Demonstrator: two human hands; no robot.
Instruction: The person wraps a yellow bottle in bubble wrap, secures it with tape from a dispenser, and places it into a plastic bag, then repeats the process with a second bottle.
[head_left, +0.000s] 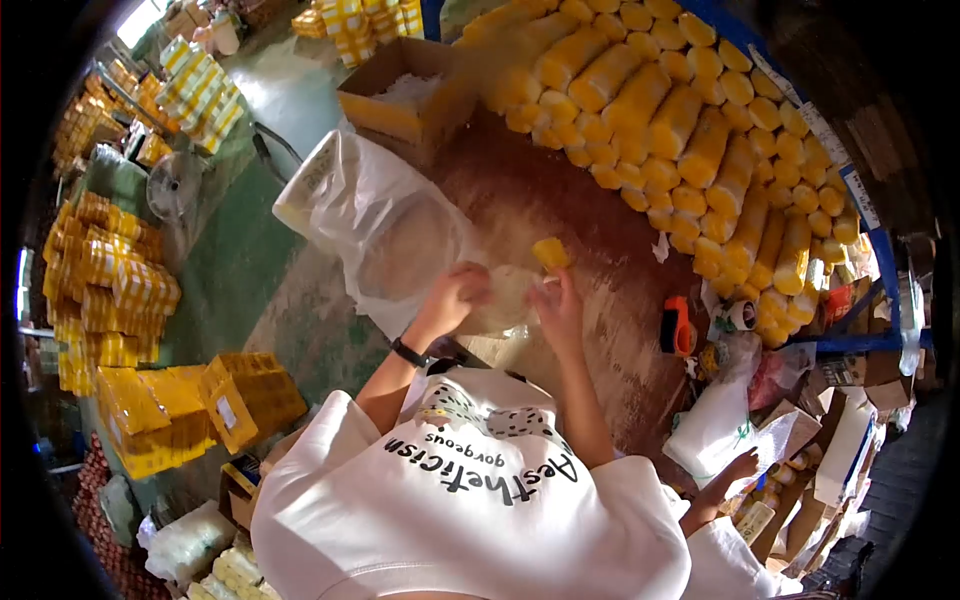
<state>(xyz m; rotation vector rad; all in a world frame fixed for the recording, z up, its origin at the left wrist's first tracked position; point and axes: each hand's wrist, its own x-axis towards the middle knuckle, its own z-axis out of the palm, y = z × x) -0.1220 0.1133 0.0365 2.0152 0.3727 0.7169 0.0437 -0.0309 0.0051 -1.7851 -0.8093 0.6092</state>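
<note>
My left hand (464, 291), with a black band at the wrist, is closed, its fingers curled at the edge of a thin, see-through plastic piece (508, 292). What its fingertips hold is hidden. My right hand (558, 305) is closed on a small yellow piece (551, 252) that sticks up beyond the fingers. The see-through plastic lies between both hands, above a brown worktop (612, 335). Beyond my left hand, a large white translucent plastic bag (395, 225) hangs wide open.
Yellow rolls (700, 140) are stacked on a blue rack at upper right. An open carton (385, 110) stands at the back. An orange-black tape dispenser (679, 326) lies right. Taped yellow boxes (150, 410) stand left. Another person's hand (738, 468) shows lower right.
</note>
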